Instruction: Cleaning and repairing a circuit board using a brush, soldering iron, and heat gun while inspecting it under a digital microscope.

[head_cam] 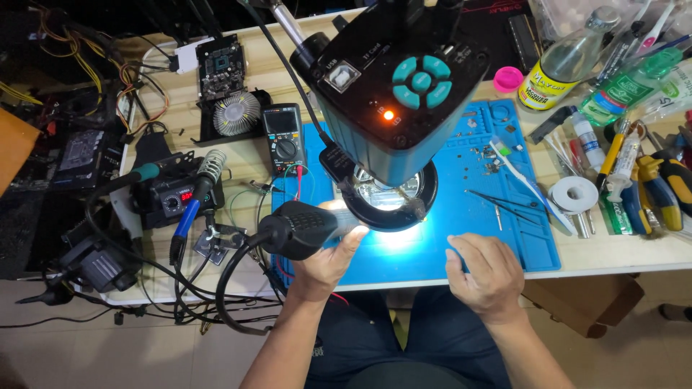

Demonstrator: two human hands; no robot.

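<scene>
Our left hand (326, 261) grips the hot-air gun (306, 228), aimed under the microscope (393, 94); our right hand (484, 275) rests loosely curled, empty; work underway.

one head-worn view looks steeply down from close above the table (216, 79), facing forward over the person's lap, with the microscope (393, 94) nearest the lens.

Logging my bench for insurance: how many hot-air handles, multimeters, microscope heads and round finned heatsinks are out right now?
Black hot-air handle, gripped in the left hand: 1
Black handheld multimeter with a rotary dial: 1
Dark microscope head with teal buttons: 1
Round silver finned heatsink: 1
Total: 4
</scene>
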